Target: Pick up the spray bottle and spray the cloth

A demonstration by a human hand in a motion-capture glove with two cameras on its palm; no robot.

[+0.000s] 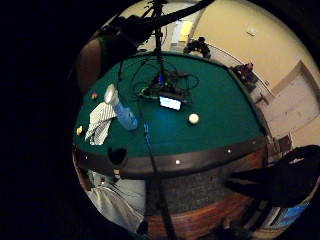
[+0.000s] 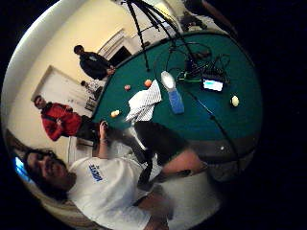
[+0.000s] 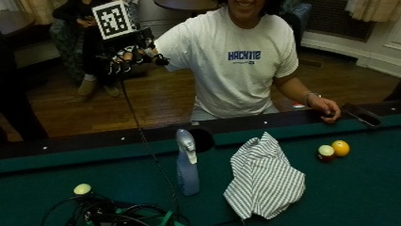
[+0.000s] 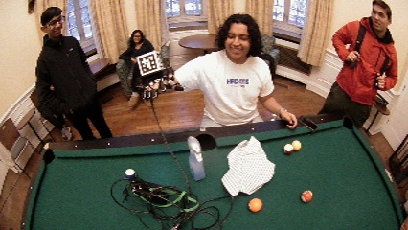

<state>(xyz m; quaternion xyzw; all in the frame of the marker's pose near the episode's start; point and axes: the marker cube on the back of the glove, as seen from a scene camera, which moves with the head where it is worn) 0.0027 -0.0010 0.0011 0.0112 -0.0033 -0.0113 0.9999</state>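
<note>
Raised beside the shoulder, well above and apart from the pool table (image 3: 351,197): the gloved right hand (image 3: 128,52), fingers hanging loosely downward, grasping nothing. Bare left hand (image 3: 327,112) resting on the table's dark rail (image 3: 94,140).

Standing upright on the green felt, just beside a side pocket (image 3: 202,139): the spray bottle (image 3: 187,162), pale blue body, grey trigger head. Lying crumpled near the bottle, not touching it: the striped cloth (image 3: 264,179).

Close together near the rail, beyond the cloth: a yellow ball (image 3: 340,148) and a dark red-and-white ball (image 3: 325,153). Farther out on the felt in the wide outside view: an orange ball (image 4: 255,205) and a red ball (image 4: 306,196). On the bottle's other side: a pale ball (image 3: 82,189) beside a tangle of cables (image 3: 119,214) holding a small lit screen (image 1: 170,103).
</note>
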